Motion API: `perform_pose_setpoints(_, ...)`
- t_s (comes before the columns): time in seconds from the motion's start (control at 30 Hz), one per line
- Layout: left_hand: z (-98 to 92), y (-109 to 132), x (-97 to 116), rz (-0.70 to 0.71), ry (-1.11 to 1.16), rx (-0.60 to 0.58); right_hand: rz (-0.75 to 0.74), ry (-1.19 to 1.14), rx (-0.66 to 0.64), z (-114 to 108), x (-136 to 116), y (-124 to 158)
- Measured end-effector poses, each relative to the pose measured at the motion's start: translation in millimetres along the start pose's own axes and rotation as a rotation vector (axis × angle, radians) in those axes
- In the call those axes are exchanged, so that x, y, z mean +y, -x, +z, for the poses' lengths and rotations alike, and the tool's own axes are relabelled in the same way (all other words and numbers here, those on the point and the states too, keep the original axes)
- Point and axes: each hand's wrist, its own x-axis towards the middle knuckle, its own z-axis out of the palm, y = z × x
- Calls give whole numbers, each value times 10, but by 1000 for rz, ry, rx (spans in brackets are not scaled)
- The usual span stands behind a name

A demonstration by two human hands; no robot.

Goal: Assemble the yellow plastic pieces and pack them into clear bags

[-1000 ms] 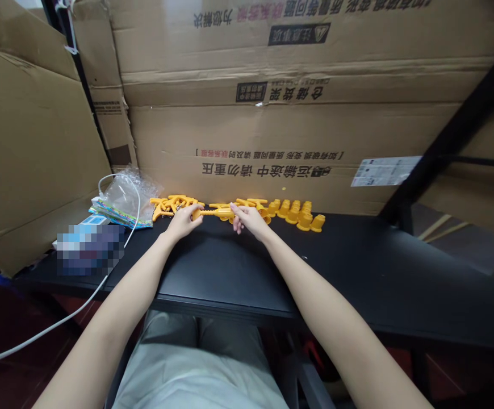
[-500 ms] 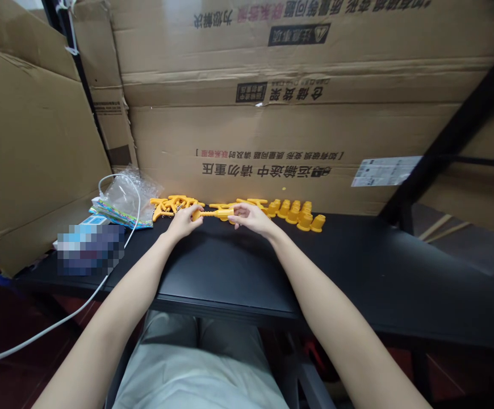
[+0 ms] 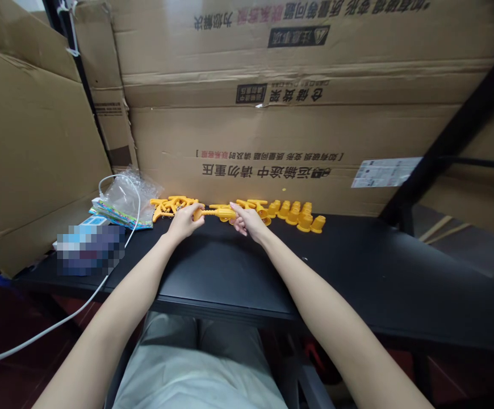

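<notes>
Between my hands, above the black tabletop, lies a yellow plastic piece with a thin ribbed shaft (image 3: 209,212), held level. My left hand (image 3: 184,220) is closed around its left end, thumb and fingers pinching it. At the wider right end, my right hand (image 3: 249,220) grips with thumb and fingertips, partly covering it. Behind my left hand is a pile of yellow plastic handles (image 3: 174,203) with dark chain-like bits among them. More yellow pieces (image 3: 253,203) lie just behind my right hand, partly hidden by it. Several yellow cup-shaped caps (image 3: 293,213) stand in rows to the right.
Tall cardboard (image 3: 247,130) stands along the back, and another cardboard box (image 3: 34,147) is at the left. A clear plastic bag (image 3: 123,196), a blurred dark item (image 3: 91,250) and a white cable (image 3: 89,301) lie left on the black table (image 3: 379,272). A black metal post rises at right.
My right hand has shifted slightly and turned, its fingers now curled lower around the right end of the yellow piece. My left hand has stayed nearly still.
</notes>
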Motion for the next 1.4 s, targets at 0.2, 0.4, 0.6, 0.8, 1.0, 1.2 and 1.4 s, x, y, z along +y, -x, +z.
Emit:
perform_pose_setpoints(0.2,18,5,9,-1,-15,-7,141,14,-25,-2,-9,-4)
perform_pose_setpoints(0.4,37,1,-24,-34,0,-6,98,-100,-250,-132,16,-5)
perform_pose_setpoints(0.6,59,5,-94,-44,30,6,-72,-80,-214,-161,72,-36)
perform_pose_setpoints(0.8,71,5,-130,-17,49,-9,-83,-68,-162,-133,69,-37)
perform_pose_setpoints(1.0,64,14,-120,-5,52,1,-95,-67,-163,-126,91,-49)
perform_pose_setpoints(1.2,57,13,-109,-9,42,8,-120,-68,-161,-121,116,-67)
perform_pose_setpoints(1.4,54,16,-106,-25,37,13,-154,-52,-152,-123,131,-73)
